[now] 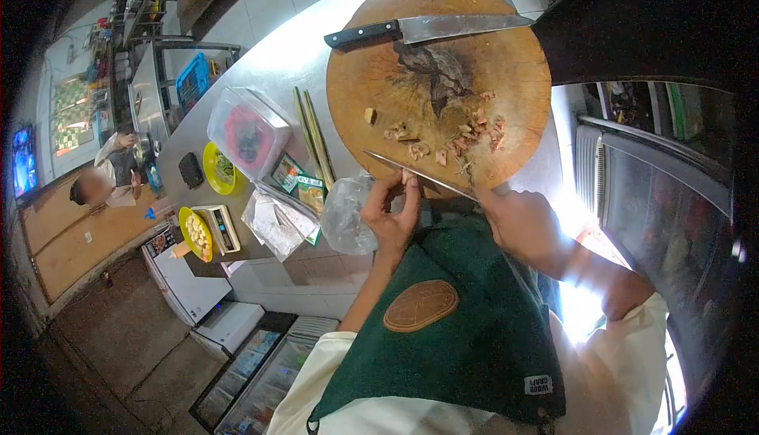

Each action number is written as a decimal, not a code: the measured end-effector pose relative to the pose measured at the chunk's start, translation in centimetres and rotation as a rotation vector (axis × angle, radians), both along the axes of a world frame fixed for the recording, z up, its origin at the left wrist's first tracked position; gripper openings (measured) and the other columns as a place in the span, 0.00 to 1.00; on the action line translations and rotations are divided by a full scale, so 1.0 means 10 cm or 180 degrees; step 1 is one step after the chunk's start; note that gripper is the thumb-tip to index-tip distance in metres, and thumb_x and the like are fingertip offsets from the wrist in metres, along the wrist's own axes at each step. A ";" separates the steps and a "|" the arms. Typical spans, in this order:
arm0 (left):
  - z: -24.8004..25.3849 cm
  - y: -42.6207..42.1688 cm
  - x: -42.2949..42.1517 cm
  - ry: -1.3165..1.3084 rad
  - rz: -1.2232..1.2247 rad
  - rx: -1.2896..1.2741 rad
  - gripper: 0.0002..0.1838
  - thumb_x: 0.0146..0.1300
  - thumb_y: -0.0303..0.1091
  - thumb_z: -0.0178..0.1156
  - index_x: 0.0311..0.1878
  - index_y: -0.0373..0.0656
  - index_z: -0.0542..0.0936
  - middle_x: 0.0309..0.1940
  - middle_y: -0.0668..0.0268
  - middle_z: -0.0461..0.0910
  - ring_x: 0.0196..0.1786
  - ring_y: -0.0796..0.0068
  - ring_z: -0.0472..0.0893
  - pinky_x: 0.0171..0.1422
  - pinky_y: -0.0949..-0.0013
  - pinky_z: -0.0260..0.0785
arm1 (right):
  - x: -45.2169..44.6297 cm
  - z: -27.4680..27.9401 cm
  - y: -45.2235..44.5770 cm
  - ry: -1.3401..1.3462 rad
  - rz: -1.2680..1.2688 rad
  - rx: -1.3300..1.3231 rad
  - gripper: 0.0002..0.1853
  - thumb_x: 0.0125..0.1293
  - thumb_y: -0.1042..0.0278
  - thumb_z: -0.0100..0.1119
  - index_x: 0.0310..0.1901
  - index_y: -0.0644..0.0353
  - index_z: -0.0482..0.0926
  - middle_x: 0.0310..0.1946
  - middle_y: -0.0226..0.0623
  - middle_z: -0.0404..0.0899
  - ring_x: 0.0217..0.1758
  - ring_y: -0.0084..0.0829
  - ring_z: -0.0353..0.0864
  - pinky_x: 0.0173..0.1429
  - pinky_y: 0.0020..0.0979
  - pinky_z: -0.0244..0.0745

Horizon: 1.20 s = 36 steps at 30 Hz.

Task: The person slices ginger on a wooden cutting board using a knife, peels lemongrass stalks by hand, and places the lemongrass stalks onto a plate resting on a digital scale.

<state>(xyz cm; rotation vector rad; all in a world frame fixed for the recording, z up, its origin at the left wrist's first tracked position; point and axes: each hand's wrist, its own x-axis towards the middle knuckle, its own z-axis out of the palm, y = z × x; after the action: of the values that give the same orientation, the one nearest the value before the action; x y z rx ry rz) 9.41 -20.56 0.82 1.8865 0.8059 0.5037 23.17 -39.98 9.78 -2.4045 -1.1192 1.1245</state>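
A round wooden chopping board (371,87) lies on the metal counter. My right hand (523,225) is closed round the handle end of a thin knife (419,173), whose blade points left over the board's near edge. Fingers of my left hand (393,207) pinch a small pale piece (407,176) against the blade; what it is I cannot make out. Chopped pinkish bits (478,131) and a few tan pieces (399,132) are scattered on the board. A large knife with a black handle (466,26) rests across its far side.
Left of the board are green stalks (315,139), a clear plastic bag (349,214), seasoning packets (310,190), a plastic container (249,133), a yellow bowl (219,169), and a scale (224,228) beside a yellow plate (195,233). Another person (111,170) is at the far left.
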 end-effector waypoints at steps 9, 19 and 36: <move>0.01 0.05 0.02 0.0066 -0.0034 -0.0071 0.10 0.66 0.25 0.72 0.46 0.30 0.85 0.36 0.61 0.88 0.37 0.78 0.86 0.44 0.73 0.80 | -0.09 -0.39 0.09 -0.0069 -0.0273 0.0427 0.18 0.69 0.70 0.56 0.59 0.59 0.76 0.24 0.52 0.82 0.31 0.55 0.87 0.35 0.54 0.82; 0.28 -0.02 0.07 0.0414 0.0144 -0.0542 0.13 0.67 0.31 0.72 0.49 0.33 0.86 0.40 0.62 0.88 0.44 0.77 0.86 0.47 0.74 0.80 | -0.05 -0.39 -0.05 -0.0154 -0.0250 0.0469 0.22 0.74 0.65 0.55 0.68 0.55 0.73 0.23 0.52 0.82 0.30 0.54 0.87 0.35 0.54 0.81; 0.40 0.11 0.06 0.0537 0.0336 -0.0939 0.15 0.68 0.36 0.73 0.46 0.30 0.88 0.36 0.60 0.89 0.40 0.75 0.87 0.50 0.70 0.79 | -0.18 -0.03 -0.03 -0.0038 -0.0172 0.0100 0.19 0.70 0.69 0.56 0.61 0.60 0.72 0.23 0.52 0.82 0.28 0.57 0.85 0.35 0.57 0.80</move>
<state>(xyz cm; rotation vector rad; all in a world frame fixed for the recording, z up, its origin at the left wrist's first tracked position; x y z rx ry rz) 9.99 -19.48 4.83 1.6335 1.0358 0.2739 21.42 -40.27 9.50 -2.4057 -1.0610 1.0691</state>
